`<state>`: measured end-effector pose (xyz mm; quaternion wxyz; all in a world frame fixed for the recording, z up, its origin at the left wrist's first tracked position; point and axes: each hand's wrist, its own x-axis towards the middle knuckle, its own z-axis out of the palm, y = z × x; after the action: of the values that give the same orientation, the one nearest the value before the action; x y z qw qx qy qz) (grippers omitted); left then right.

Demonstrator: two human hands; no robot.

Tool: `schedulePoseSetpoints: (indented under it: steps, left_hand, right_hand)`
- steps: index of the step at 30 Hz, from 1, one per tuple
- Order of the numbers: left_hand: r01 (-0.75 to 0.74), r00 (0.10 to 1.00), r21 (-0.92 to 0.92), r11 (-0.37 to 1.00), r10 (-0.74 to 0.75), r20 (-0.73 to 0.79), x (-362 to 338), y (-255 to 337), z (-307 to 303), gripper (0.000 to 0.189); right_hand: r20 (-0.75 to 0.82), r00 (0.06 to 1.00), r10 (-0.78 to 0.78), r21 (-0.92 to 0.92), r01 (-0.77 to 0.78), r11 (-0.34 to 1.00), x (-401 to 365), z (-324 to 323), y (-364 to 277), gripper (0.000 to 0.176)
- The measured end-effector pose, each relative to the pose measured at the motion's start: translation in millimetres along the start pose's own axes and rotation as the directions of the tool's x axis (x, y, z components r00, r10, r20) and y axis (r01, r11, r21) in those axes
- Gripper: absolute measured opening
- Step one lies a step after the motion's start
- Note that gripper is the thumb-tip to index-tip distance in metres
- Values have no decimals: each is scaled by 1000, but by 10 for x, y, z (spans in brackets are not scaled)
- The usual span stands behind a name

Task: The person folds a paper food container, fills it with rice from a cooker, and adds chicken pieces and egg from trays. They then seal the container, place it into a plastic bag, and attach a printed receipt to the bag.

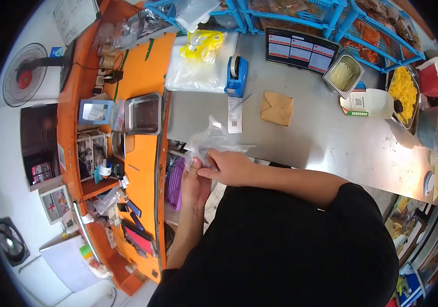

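Observation:
A clear plastic bag [212,134] is held between both hands in front of the body, at the near edge of the steel counter [198,115]. My left hand [196,179] grips its lower part, fingers closed. My right hand [225,167] pinches the bag close beside the left thumb. Beyond the bag, a printed receipt [234,116] lies below a blue tape dispenser [237,77]. To the right of the receipt sits a folded brown paper packet [276,108].
Stacked plastic bags [198,77] lie at the back left of the counter. A tablet [301,49] stands before blue baskets [300,23]. Further right are a metal container [343,75] and a tray of yellow food [403,94]. Orange shelving [142,169] runs along the left.

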<state>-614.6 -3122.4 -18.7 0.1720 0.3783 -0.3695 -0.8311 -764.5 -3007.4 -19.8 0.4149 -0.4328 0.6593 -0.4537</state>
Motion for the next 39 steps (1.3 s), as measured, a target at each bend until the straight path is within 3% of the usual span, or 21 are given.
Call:
schedulePoseSetpoints:
  steps: [1,11,13,14,17,21,22,23,24,25,27,28,29,30,31,33,34,36,37,38,39]
  left_hand:
    - [52,989,-40,998,-46,140,52,19,-62,30]
    - [112,976,-142,984,-82,201,629,561,-505,40]
    - [256,752,-203,945,-63,656,909,678,-739,42]
    - [222,871,-65,973,-167,463,940,741,-877,43]
    - [202,844,-12,979,-168,509,1200,1017,-813,40]
    - [288,848,155,945,-326,418,2030,1277,-1676,30]
    - [134,921,98,986,-160,354,1921,1486,-1368,21]
    - [139,917,109,984,-170,362,2057,1605,-1421,21]
    - [190,921,77,979,-205,330,2189,1765,-1579,20]
    - [243,924,43,969,-244,295,2341,1942,-1801,19]
    - [338,842,-15,941,-295,451,3015,1837,-2563,25]
    - [302,888,27,953,-292,356,2795,1964,-2284,29]
    - [271,923,80,959,-283,262,2644,2030,-2049,33]
    - [305,924,102,947,-320,207,2612,2006,-1951,20]
    - [311,919,113,944,-329,218,2745,1901,-2114,20]
    - [238,953,458,857,-297,60,2852,1668,-2258,11]
    - [187,972,667,722,-233,-20,2732,1656,-2083,18]
    - [-378,903,894,242,308,298,2823,1282,-2117,33]
    - [-552,765,832,54,430,479,2648,1334,-1890,48]
    - [-658,588,735,-161,499,636,2407,1497,-1573,63]
    - [-706,582,681,-192,391,713,2221,1701,-1359,73]
  right_hand:
    - [-21,999,42,-18,-42,999,12,-25,-26,51]
    - [-166,986,37,-265,-80,961,621,55,-70,32]
    - [-348,925,153,-236,-244,941,760,24,-289,26]
    - [-459,886,72,-223,-193,955,872,173,-249,27]
    - [-534,843,-65,-57,40,998,1214,667,-238,43]
    - [-494,859,134,211,-31,977,1623,756,-430,30]
    - [-510,850,132,205,-28,978,1746,749,-382,30]
    - [-458,845,275,722,174,670,1845,786,-289,24]
    - [-334,871,362,942,327,82,1893,866,-230,20]
    - [-335,863,379,940,335,68,1844,870,-287,20]
    - [-215,972,-93,972,204,-113,1632,713,-472,14]
    - [-110,988,-107,969,131,211,1575,781,-478,17]
    - [-127,987,-100,966,146,216,1551,747,-571,17]
    - [-166,985,-50,683,152,714,1522,693,-734,16]
    - [-223,975,-18,188,61,980,1503,672,-825,17]
    - [-809,580,97,-194,-418,887,1647,276,-292,21]
    - [-938,332,-97,-213,-332,919,1583,-61,-45,21]
    - [-997,-24,-74,-65,-264,962,1726,-291,446,20]
    - [-989,-135,-59,-30,-209,978,1888,-260,618,20]
    - [-995,-88,-56,-39,-187,982,2045,-185,442,20]
    - [-999,16,-31,-34,-248,968,2143,-63,65,20]
